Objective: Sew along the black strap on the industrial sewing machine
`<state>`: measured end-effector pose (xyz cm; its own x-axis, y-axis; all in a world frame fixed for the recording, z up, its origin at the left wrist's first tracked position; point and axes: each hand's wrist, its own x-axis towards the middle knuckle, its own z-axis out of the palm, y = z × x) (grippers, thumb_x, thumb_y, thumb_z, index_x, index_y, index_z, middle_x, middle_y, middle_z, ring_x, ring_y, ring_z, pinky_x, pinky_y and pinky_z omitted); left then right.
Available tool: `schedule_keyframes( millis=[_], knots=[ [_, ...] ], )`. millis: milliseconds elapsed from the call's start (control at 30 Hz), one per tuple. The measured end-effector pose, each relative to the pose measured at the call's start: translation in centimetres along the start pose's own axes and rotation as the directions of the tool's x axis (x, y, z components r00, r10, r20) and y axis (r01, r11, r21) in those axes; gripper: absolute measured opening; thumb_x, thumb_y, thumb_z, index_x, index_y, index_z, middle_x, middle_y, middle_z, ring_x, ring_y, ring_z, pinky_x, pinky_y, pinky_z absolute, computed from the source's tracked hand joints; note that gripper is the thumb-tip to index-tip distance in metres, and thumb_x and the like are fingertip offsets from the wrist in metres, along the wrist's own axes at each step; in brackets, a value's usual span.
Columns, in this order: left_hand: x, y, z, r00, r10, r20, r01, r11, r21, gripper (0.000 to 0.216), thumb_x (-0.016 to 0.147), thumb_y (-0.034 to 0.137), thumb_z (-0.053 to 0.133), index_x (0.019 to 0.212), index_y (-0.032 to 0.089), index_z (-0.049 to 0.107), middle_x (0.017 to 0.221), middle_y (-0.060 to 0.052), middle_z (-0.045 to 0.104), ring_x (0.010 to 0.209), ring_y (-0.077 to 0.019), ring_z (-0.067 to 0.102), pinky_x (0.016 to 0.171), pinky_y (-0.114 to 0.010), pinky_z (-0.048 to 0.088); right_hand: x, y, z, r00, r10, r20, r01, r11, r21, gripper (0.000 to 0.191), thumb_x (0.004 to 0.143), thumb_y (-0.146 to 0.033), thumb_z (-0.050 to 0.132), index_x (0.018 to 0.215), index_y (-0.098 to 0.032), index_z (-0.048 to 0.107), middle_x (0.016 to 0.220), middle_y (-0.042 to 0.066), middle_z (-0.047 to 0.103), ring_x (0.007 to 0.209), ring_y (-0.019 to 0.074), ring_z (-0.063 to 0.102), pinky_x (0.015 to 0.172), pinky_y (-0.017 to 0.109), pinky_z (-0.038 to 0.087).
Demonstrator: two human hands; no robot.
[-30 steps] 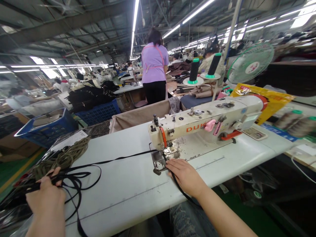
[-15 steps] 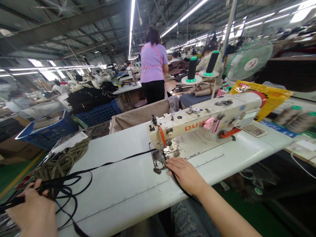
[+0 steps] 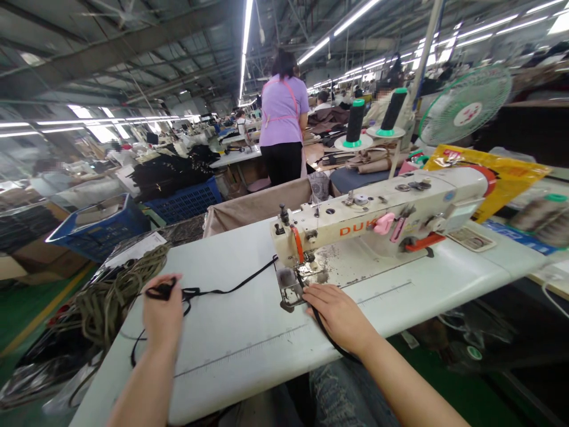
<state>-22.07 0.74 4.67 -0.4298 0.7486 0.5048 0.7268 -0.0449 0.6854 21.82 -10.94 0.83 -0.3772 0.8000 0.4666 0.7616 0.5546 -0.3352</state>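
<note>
Head view: left hand [image 3: 162,311] closed, fingers pinching bunched black strap [image 3: 231,288] above tabletop [image 3: 249,344]. Right hand [image 3: 340,313] flat, fingers loosely extended, pressing strap beside presser foot of sewing machine [image 3: 377,222]. Strap spans between hands.

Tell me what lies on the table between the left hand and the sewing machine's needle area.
In the head view, only the black strap crosses bare white table from the left hand to the sewing machine.

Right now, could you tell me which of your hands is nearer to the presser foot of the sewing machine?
Right. The right hand rests on the table just beside the presser foot, while the left hand grips black strap far off to the left.
</note>
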Motion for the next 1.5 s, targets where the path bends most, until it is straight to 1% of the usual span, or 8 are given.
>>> schedule_keyframes(
  millis=[233,367,467,633,833,1133,1367,1500],
  knots=[
    [-4.4,6.9,10.4,0.854,0.238,0.463,-0.265,0.964,-0.007,0.027,0.09,0.016,0.061,0.114,0.016,0.073,0.125,-0.016,0.075,0.124,-0.0293,0.067,0.119,-0.045,0.047,0.2,0.0,-0.3,1.0,-0.002,0.0,0.002,1.0,-0.006,0.031,0.111,-0.027,0.059,0.138,-0.021,0.073,0.142,0.012,0.073,0.135,0.0294,0.068,0.114,0.052,0.057],
    [-6.7,8.7,14.2,0.825,0.242,0.51,-0.288,0.957,0.012,0.031,0.086,0.028,0.08,0.113,0.015,0.075,0.122,-0.017,0.071,0.121,-0.0345,0.065,0.111,-0.047,0.05,0.2,-0.1,-0.4,1.0,-0.013,0.009,0.013,0.999,-0.033,0.032,0.109,-0.025,0.061,0.139,-0.022,0.072,0.142,0.012,0.073,0.134,0.0302,0.068,0.112,0.053,0.058],
    [-7.6,8.7,15.2,0.79,0.24,0.565,-0.368,0.922,0.122,0.018,0.099,0.028,0.066,0.107,0.015,0.074,0.118,-0.016,0.069,0.115,-0.0325,0.064,0.106,-0.045,0.05,0.0,0.0,-0.2,1.0,-0.031,-0.007,0.03,0.998,-0.049,0.034,0.108,-0.024,0.062,0.14,-0.022,0.071,0.141,0.011,0.074,0.132,0.029,0.07,0.113,0.05,0.059],
    [-6.8,6.8,14.9,0.761,0.238,0.603,-0.489,0.822,0.293,0.021,0.104,0.018,0.053,0.105,0.013,0.074,0.119,-0.017,0.068,0.113,-0.031,0.063,0.105,-0.043,0.047,-0.5,1.7,0.8,0.993,-0.111,-0.039,0.105,0.987,-0.119,0.04,0.104,-0.022,0.065,0.144,-0.025,0.069,0.143,0.008,0.073,0.13,0.028,0.071,0.111,0.044,0.062],
    [-4.6,3.5,12.0,0.828,0.209,0.52,-0.485,0.731,0.479,0.036,0.099,0.003,0.041,0.11,0.009,0.075,0.117,-0.02,0.071,0.117,-0.0329,0.063,0.109,-0.046,0.046,-0.6,4.2,2.5,0.966,-0.255,-0.041,0.239,0.941,-0.238,0.038,0.103,-0.023,0.066,0.141,-0.023,0.07,0.14,0.008,0.075,0.125,0.0272,0.075,0.103,0.039,0.066],
    [-3.3,0.2,11.1,0.987,-0.013,0.161,-0.043,0.941,0.336,0.033,0.104,0.029,0.037,0.111,0.012,0.065,0.112,-0.023,0.073,0.111,-0.0345,0.073,0.097,-0.042,0.056,-0.2,5.9,3.3,0.918,-0.381,-0.108,0.332,0.89,-0.314,0.03,0.107,-0.03,0.061,0.135,-0.025,0.073,0.13,0.006,0.08,0.115,0.0245,0.08,0.094,0.033,0.068],
    [-1.9,-0.9,9.3,0.948,-0.311,0.069,0.314,0.949,-0.034,0.036,0.095,0.047,0.041,0.088,0.022,0.067,0.102,-0.02,0.079,0.104,-0.0411,0.073,0.094,-0.053,0.057,-0.4,6.4,4.0,0.898,-0.415,-0.147,0.343,0.868,-0.358,0.029,0.111,-0.035,0.055,0.129,-0.023,0.074,0.124,0.006,0.082,0.112,0.0219,0.08,0.094,0.029,0.066],
    [-1.6,-1.2,8.7,0.955,-0.287,0.07,0.29,0.956,-0.038,0.039,0.095,0.046,0.044,0.088,0.02,0.072,0.092,-0.018,0.076,0.093,-0.0408,0.072,0.089,-0.056,0.058,-0.6,7.2,4.8,0.891,-0.422,-0.167,0.346,0.87,-0.352,0.029,0.11,-0.037,0.057,0.13,-0.024,0.073,0.123,0.005,0.082,0.111,0.0221,0.08,0.094,0.029,0.067]
  ],
)
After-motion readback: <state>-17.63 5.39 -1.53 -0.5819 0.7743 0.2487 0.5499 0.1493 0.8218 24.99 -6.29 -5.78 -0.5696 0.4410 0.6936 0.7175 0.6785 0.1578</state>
